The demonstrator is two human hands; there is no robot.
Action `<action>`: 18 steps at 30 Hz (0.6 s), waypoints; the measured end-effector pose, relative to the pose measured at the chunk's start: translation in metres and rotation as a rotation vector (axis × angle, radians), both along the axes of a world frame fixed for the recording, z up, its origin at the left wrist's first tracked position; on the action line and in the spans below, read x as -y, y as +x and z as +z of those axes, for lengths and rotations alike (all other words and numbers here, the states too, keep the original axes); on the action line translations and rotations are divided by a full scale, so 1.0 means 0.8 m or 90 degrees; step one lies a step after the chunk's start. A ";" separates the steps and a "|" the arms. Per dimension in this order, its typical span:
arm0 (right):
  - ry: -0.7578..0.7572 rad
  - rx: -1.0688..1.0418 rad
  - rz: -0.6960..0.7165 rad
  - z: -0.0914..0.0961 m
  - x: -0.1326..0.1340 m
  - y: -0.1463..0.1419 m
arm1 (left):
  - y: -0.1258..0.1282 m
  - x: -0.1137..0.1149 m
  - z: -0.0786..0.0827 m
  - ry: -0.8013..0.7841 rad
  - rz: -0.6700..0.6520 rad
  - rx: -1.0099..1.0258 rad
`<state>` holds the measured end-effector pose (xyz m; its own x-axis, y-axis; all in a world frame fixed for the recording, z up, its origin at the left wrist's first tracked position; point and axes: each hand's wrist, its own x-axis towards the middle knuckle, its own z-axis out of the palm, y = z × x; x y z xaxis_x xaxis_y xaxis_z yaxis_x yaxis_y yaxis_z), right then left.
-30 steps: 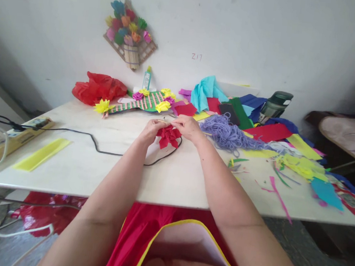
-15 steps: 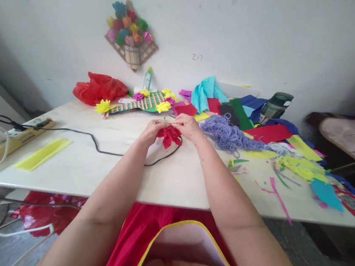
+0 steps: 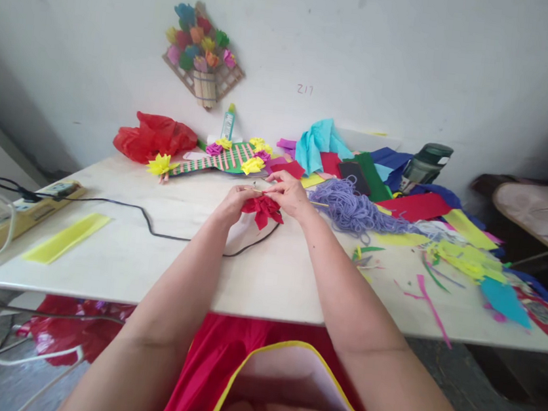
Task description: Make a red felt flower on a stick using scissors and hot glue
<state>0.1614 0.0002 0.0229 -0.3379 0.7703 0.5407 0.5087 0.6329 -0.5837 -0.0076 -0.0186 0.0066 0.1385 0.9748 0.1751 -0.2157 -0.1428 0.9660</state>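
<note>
A red crepe paper flower (image 3: pixel 264 211) hangs between my two hands, its petals spread downward above the table. My left hand (image 3: pixel 235 202) is closed in a pinch at the flower's left and upper edge. From the other side my right hand (image 3: pixel 287 195) pinches its upper right, with some fingers raised. A thin light stick crosses at the pinch and shows again to the right of my right hand. Behind my hands lies a green panel (image 3: pixel 219 165) with pale sticks across it and yellow and purple paper flowers.
Purple yarn (image 3: pixel 346 207) lies right of my hands. Several coloured paper sheets (image 3: pixel 417 206) and scraps cover the right side. A black cable (image 3: pixel 171 237) runs under my arms to a power strip (image 3: pixel 20 216). A yellow strip (image 3: pixel 67 237) lies left; a dark bottle (image 3: pixel 425 167) stands at the back right.
My right hand's fingers have lifted and spread slightly above the flower. The red petals have turned a little. My left hand stays nearly in place.
</note>
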 end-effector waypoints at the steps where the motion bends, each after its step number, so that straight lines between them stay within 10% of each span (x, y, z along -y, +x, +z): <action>1: 0.000 -0.003 0.002 0.000 0.000 0.000 | 0.000 0.000 0.000 0.000 0.003 0.006; 18: 0.053 0.045 -0.009 -0.002 0.001 0.002 | -0.004 -0.001 0.000 0.047 -0.005 -0.060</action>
<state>0.1628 -0.0009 0.0211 -0.3678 0.7280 0.5786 0.5558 0.6709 -0.4909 -0.0111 -0.0175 0.0063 0.1656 0.9583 0.2328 -0.1263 -0.2135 0.9688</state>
